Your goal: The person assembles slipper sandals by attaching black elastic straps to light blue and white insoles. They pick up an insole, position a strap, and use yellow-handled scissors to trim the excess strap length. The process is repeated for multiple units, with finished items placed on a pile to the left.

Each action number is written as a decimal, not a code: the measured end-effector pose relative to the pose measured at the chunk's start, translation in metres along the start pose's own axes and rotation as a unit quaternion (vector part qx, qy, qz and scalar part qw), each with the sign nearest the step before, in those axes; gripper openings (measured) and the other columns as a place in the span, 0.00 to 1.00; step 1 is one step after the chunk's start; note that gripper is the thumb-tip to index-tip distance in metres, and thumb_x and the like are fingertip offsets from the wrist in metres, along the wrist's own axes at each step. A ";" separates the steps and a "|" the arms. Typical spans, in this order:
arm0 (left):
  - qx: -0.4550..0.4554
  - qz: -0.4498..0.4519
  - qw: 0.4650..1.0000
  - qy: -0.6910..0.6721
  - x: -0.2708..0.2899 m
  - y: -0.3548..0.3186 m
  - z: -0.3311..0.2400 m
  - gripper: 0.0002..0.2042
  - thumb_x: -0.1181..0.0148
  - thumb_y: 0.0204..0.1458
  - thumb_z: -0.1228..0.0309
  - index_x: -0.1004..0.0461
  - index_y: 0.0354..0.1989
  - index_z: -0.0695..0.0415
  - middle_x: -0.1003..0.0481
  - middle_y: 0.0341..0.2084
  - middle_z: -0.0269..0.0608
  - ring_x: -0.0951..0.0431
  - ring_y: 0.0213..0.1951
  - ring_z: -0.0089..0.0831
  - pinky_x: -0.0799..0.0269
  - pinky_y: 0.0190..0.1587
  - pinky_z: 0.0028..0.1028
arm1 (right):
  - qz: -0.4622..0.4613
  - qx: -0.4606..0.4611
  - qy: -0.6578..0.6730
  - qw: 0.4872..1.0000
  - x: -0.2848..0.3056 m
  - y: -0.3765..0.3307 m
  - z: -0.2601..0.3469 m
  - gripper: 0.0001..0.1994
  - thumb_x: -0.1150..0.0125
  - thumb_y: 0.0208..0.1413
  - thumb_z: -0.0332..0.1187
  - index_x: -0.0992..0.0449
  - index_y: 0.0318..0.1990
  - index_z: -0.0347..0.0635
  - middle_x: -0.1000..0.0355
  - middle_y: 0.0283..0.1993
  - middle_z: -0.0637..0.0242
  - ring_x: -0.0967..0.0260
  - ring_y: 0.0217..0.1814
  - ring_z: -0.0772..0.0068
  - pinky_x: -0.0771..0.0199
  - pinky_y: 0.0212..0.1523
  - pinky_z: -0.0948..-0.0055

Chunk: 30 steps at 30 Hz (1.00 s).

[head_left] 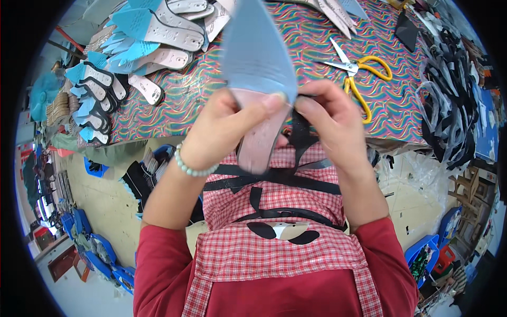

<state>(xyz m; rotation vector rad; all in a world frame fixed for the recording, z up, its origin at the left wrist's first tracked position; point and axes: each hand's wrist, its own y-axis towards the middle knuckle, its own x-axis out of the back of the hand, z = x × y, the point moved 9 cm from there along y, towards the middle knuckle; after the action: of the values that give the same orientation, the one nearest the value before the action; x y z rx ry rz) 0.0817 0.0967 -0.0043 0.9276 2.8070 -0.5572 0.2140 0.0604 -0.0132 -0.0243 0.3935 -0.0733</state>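
Note:
A pointed shoe insole, blue at the toe and pale pink at the heel, is held up in front of me with its toe pointing away. My left hand grips it from the left, thumb lying across the pink part. At the insole's right edge, the fingers of my right hand pinch a black strip against it, and the strip hangs down toward my lap. More black strips lie across my red checked apron. Yellow-handled scissors rest spread on the table to the right.
The table has a wavy multicoloured cover. Stacked blue and pink insoles fill its far left, with smaller groups along the left edge. A heap of black strips and clear plastic hangs at the right. Blue bins stand on the floor.

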 end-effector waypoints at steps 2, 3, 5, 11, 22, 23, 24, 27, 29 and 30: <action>0.020 -0.042 0.993 -0.107 0.008 -0.015 0.006 0.12 0.46 0.55 0.72 0.28 0.46 0.63 0.23 0.35 0.43 0.20 0.30 0.30 0.20 0.28 0.31 | 0.022 -0.029 0.059 0.998 -0.015 0.003 -0.016 0.08 0.39 0.55 0.26 0.28 0.42 0.37 0.30 0.35 0.75 0.34 0.37 0.87 0.32 0.38 0.85; -0.023 -0.082 0.992 -0.098 0.015 -0.017 0.004 0.12 0.45 0.55 0.72 0.28 0.46 0.63 0.22 0.34 0.43 0.20 0.29 0.30 0.20 0.27 0.30 | 0.021 -0.035 0.073 0.996 -0.020 0.002 -0.016 0.08 0.39 0.55 0.27 0.28 0.42 0.38 0.31 0.35 0.76 0.35 0.36 0.88 0.33 0.37 0.86; -0.116 -0.172 0.975 -0.079 0.030 -0.028 0.002 0.12 0.44 0.55 0.72 0.28 0.46 0.63 0.22 0.33 0.43 0.21 0.27 0.29 0.21 0.27 0.29 | 0.025 -0.041 0.071 0.996 -0.030 0.002 -0.020 0.08 0.38 0.54 0.27 0.28 0.41 0.38 0.32 0.33 0.77 0.36 0.35 0.89 0.33 0.36 0.87; -0.127 -0.180 0.973 -0.060 0.039 -0.038 0.005 0.07 0.38 0.51 0.75 0.22 0.37 0.62 0.22 0.30 0.32 0.25 0.31 0.17 0.30 0.33 0.19 | 0.022 -0.051 0.040 0.998 -0.037 0.001 -0.022 0.09 0.35 0.53 0.28 0.30 0.38 0.40 0.32 0.32 0.77 0.36 0.33 0.90 0.33 0.35 0.88; -0.212 -0.207 0.955 0.006 0.036 -0.047 -0.009 0.08 0.39 0.51 0.77 0.23 0.40 0.62 0.21 0.33 0.34 0.24 0.34 0.19 0.29 0.37 0.21 | -0.040 0.067 -0.080 0.994 -0.036 0.000 -0.014 0.07 0.34 0.51 0.28 0.27 0.33 0.37 0.30 0.32 0.69 0.32 0.37 0.81 0.30 0.38 0.83; -0.210 -0.200 0.956 0.033 0.033 -0.047 -0.011 0.08 0.39 0.51 0.76 0.24 0.40 0.63 0.23 0.37 0.38 0.24 0.37 0.22 0.29 0.40 0.22 | -0.040 0.113 -0.143 0.982 -0.037 -0.002 -0.007 0.07 0.34 0.50 0.29 0.26 0.33 0.37 0.29 0.33 0.67 0.31 0.38 0.79 0.30 0.38 0.81; -0.208 -0.193 0.957 0.059 0.031 -0.048 -0.012 0.08 0.40 0.52 0.76 0.24 0.40 0.63 0.24 0.40 0.42 0.24 0.40 0.25 0.29 0.43 0.24 | -0.041 0.167 -0.248 0.953 -0.039 -0.006 0.006 0.06 0.34 0.48 0.29 0.23 0.32 0.36 0.29 0.35 0.63 0.31 0.41 0.70 0.30 0.41 0.74; -0.262 -0.080 0.951 0.146 0.023 -0.036 -0.027 0.10 0.44 0.54 0.72 0.25 0.41 0.65 0.28 0.49 0.51 0.28 0.51 0.34 0.33 0.52 0.30 | 0.086 0.171 -0.316 0.929 -0.057 -0.008 0.026 0.05 0.40 0.53 0.23 0.25 0.37 0.32 0.30 0.41 0.62 0.33 0.45 0.73 0.33 0.45 0.77; -0.303 -0.033 0.939 0.161 0.021 -0.028 -0.033 0.14 0.47 0.57 0.67 0.26 0.43 0.66 0.32 0.53 0.56 0.32 0.57 0.39 0.36 0.56 0.34 | 0.163 0.212 -0.371 0.889 -0.068 -0.001 0.034 0.07 0.43 0.55 0.26 0.24 0.39 0.31 0.29 0.39 0.61 0.32 0.43 0.74 0.33 0.43 0.77; -0.320 -0.039 0.935 0.148 0.022 -0.025 -0.032 0.16 0.50 0.58 0.65 0.26 0.44 0.67 0.34 0.55 0.57 0.35 0.59 0.42 0.38 0.58 0.36 | 0.184 0.199 -0.365 0.891 -0.071 0.005 0.030 0.08 0.44 0.56 0.27 0.24 0.39 0.31 0.29 0.37 0.62 0.32 0.40 0.75 0.33 0.41 0.77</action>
<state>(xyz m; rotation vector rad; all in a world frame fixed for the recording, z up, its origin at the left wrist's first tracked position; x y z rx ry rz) 0.0486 0.1024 0.0277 0.8015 2.9584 0.5219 0.1605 0.0707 0.0410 0.4199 -0.3832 0.2298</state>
